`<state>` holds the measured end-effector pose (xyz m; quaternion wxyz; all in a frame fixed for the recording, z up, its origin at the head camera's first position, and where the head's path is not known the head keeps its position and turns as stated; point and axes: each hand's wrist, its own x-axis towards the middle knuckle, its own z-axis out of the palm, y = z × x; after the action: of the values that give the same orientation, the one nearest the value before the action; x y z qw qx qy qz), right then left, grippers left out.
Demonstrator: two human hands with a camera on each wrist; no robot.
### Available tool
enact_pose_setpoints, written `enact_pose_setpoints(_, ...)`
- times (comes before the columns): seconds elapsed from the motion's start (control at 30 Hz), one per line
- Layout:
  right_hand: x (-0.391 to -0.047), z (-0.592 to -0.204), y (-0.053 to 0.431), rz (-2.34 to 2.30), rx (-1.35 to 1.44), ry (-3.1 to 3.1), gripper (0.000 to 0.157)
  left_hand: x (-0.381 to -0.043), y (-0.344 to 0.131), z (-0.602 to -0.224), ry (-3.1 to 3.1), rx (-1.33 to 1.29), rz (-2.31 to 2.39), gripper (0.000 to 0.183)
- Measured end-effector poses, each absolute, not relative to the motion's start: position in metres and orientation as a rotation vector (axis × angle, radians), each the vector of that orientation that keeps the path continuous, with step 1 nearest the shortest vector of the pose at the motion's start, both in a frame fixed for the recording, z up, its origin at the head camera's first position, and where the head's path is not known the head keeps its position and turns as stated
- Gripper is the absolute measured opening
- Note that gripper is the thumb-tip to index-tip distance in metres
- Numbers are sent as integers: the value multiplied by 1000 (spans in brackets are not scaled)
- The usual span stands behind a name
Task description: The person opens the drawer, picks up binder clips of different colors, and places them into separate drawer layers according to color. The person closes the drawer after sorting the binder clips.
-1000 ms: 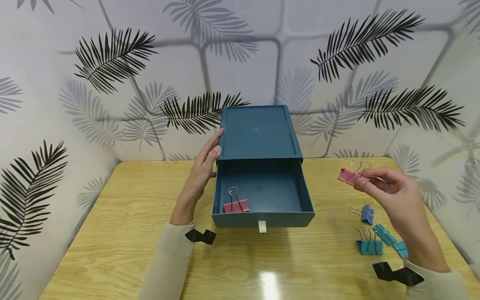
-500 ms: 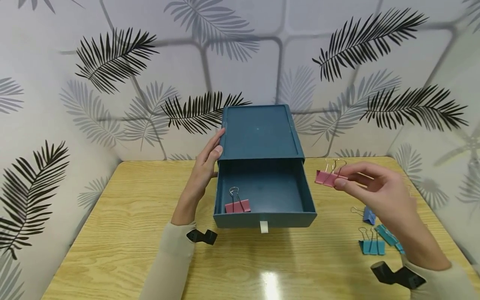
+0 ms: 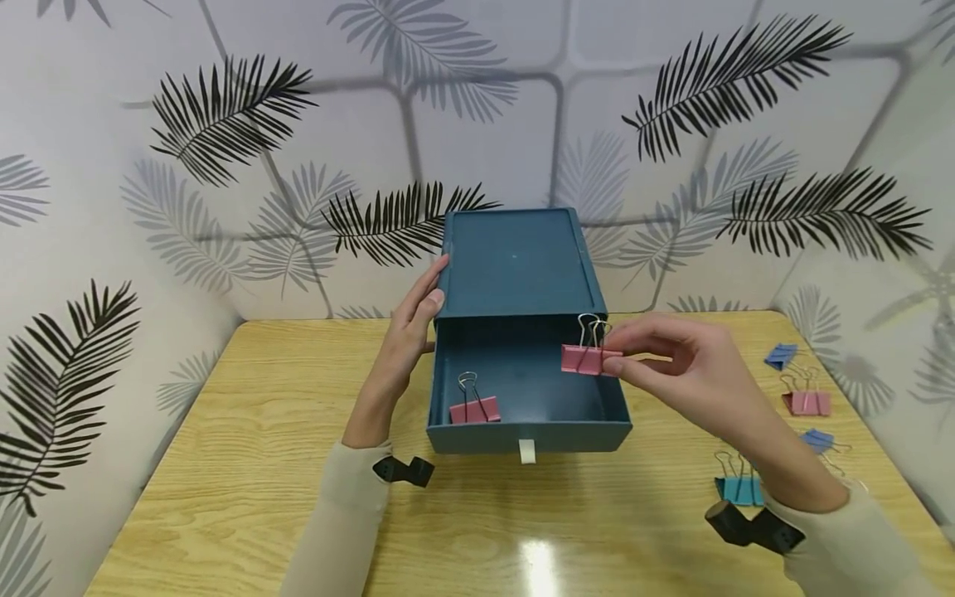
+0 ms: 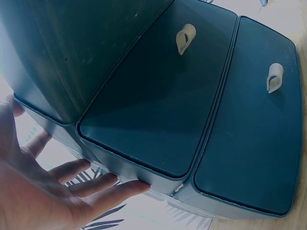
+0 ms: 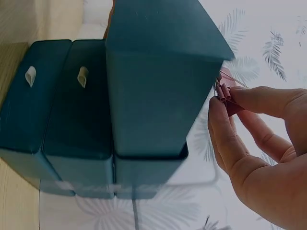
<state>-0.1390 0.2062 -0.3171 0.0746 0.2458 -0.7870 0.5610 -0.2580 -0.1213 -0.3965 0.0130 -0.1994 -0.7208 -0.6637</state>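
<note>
A dark teal drawer cabinet (image 3: pixel 518 265) stands on the table with its top drawer (image 3: pixel 574 437) pulled out. My left hand (image 3: pixel 399 344) rests along the cabinet's left side; the left wrist view shows its fingers stretched out against the wall. Between thumb and fingertips, my right hand (image 3: pixel 682 365) pinches a pink binder clip (image 3: pixel 580 359), wire handles up, which overlaps the drawer's right part in the head view. From the right wrist view, that clip is just past the drawer's rim. Another pink binder clip (image 3: pixel 475 410) lies in the drawer's front left corner.
On the table's right side lie a blue binder clip (image 3: pixel 781 356), a pink one (image 3: pixel 809 404), another blue one (image 3: pixel 816 439) and a teal one (image 3: pixel 740 490). My right forearm covers part of that group. Two closed drawers (image 4: pixel 158 96) with white tabs sit below the open one.
My right hand has carried the pink binder clip leftward from the table's right side to over the drawer. The left hand has stayed on the cabinet.
</note>
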Motion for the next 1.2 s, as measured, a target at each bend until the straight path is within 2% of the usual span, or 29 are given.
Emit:
enact_pose_setpoints(0.33, -152, -311, 176, 1514, 791, -2562, 10, -258, -122, -395, -2229, -641, -2075, 54)
enact_pose_setpoints(1.2, -175, -316, 142, 1181, 950, -2860, 10, -256, -120, -395, -2230, -644, -2084, 55)
